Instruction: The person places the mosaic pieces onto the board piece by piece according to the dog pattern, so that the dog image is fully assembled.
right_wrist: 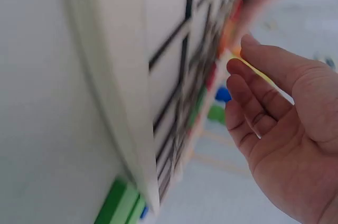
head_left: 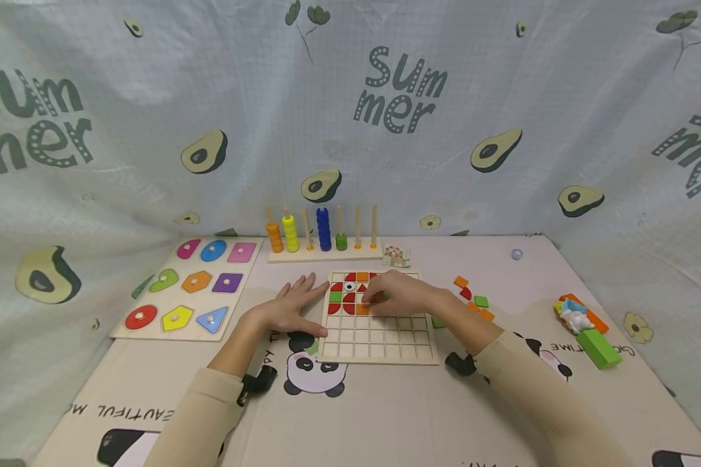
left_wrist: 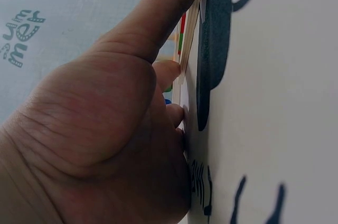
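A wooden grid board (head_left: 380,350) lies in the middle of the table, with red, green, orange and white tiles in its upper left cells. My left hand (head_left: 286,311) rests flat beside the board, fingers spread; in the left wrist view its thumb (left_wrist: 153,23) touches the board's edge. My right hand (head_left: 400,292) is over the tiled rows, its fingers bent down at a cell near an orange tile (head_left: 362,310). In the right wrist view the bent fingers (right_wrist: 259,102) and the thumb come close together. Whether a tile is between those fingertips cannot be made out.
Loose tiles (head_left: 481,301) lie right of the board. Behind stand a peg stacker (head_left: 327,255) with coloured rings and a small picture card (head_left: 396,255). A shape puzzle (head_left: 152,292) is at left. A green block (head_left: 599,348), a toy figure (head_left: 575,318) and a blue ring (head_left: 516,254) are at right.
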Demonstrator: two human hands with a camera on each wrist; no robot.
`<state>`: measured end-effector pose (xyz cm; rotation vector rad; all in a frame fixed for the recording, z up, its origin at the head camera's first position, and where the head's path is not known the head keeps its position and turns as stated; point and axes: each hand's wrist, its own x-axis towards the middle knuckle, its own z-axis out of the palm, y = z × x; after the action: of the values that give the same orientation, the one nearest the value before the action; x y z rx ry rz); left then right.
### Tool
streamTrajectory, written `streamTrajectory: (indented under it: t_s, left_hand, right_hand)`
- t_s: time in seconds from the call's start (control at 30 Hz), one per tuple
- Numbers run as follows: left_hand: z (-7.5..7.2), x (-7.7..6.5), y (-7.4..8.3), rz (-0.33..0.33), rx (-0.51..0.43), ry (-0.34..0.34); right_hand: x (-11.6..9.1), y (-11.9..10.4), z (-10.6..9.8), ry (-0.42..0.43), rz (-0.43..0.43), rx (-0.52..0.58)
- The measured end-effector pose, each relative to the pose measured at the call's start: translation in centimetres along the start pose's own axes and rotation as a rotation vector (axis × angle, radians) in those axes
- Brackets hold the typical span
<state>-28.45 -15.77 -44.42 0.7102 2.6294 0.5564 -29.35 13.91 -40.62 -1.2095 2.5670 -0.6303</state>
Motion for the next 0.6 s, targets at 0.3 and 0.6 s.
streamTrajectory:
  t_s: [0.3, 0.6]
  left_hand:
    - [-0.2, 0.0, 0.4, -0.002, -0.005, -0.004]
    - [0.1, -0.1, 0.1, -0.002, -0.007, 0.002]
  right_hand:
    - [-7.4, 3.5, -4.0, 0.266, 0.098, 0.073]
    - [-11.0, 7.1, -4.6, 0.199, 0.261, 0.115]
